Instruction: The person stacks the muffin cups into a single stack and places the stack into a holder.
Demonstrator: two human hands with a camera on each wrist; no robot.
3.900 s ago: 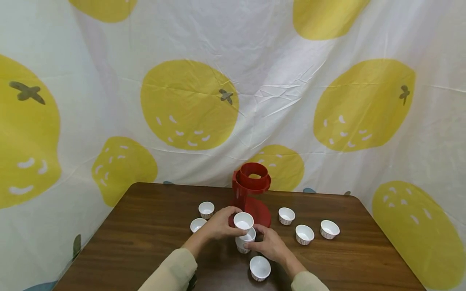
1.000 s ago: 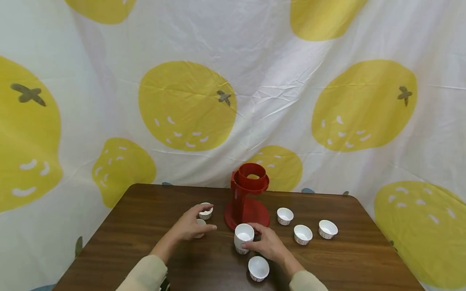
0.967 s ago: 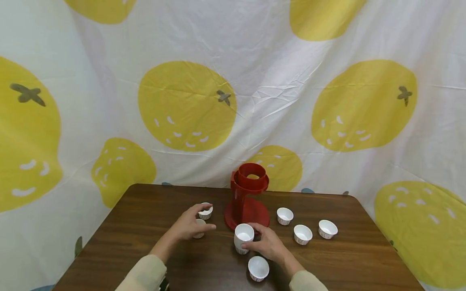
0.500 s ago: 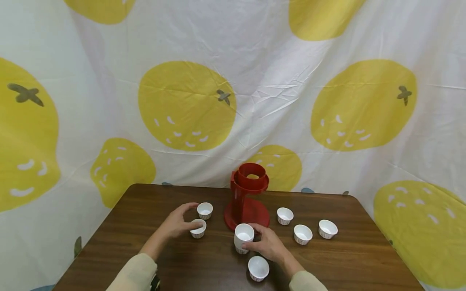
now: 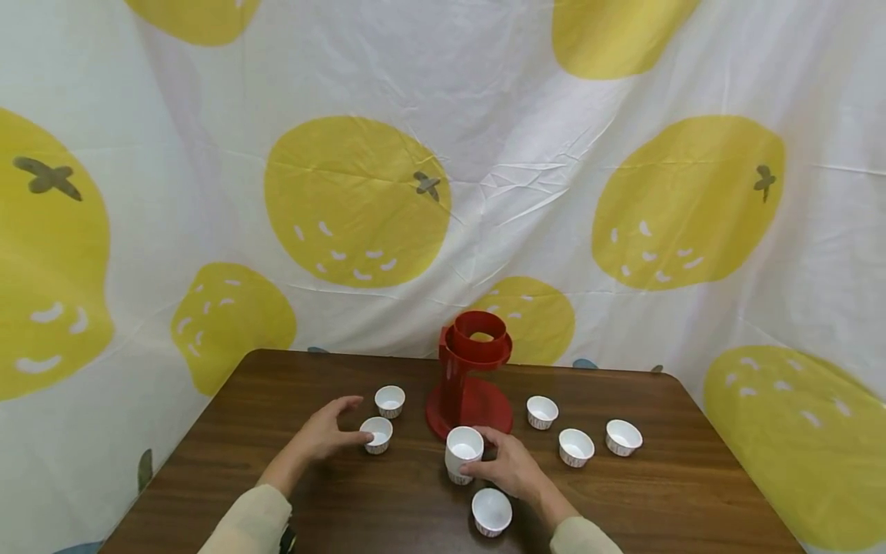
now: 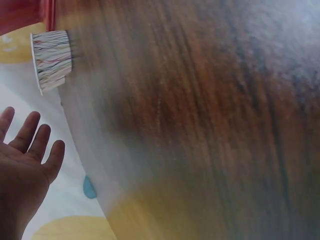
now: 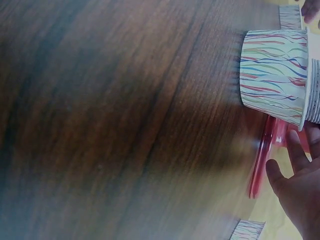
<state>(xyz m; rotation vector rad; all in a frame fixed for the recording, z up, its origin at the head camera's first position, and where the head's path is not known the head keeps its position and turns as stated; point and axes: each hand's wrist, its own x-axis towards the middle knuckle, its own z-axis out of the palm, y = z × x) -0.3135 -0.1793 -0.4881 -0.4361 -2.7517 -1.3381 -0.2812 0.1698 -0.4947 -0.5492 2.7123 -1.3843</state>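
White paper baking cups with striped sides stand on the brown table. In the head view my right hand (image 5: 508, 463) holds a stack of these cups (image 5: 464, 446) between thumb and fingers, just in front of the red stand. My left hand (image 5: 320, 437) is beside a single cup (image 5: 377, 436) on the left, its thumb tip over the rim; whether it touches cannot be told. The left wrist view shows the left hand's fingers (image 6: 29, 142) spread and nearly straight. Nested rims (image 7: 314, 92) appear above my right hand (image 7: 305, 187) in the right wrist view.
A red stand (image 5: 477, 369) with a ring top and round base is behind the stack. Another cup (image 5: 390, 402) stands at the left, one (image 5: 492, 512) in front, and three to the right, including the farthest cup (image 5: 624, 437). A lemon-print cloth (image 5: 512, 192) hangs behind.
My left hand earlier held a cup over the stack; that cup now sits on it. The empty left hand has moved left to the single cup. My right hand has kept its hold.
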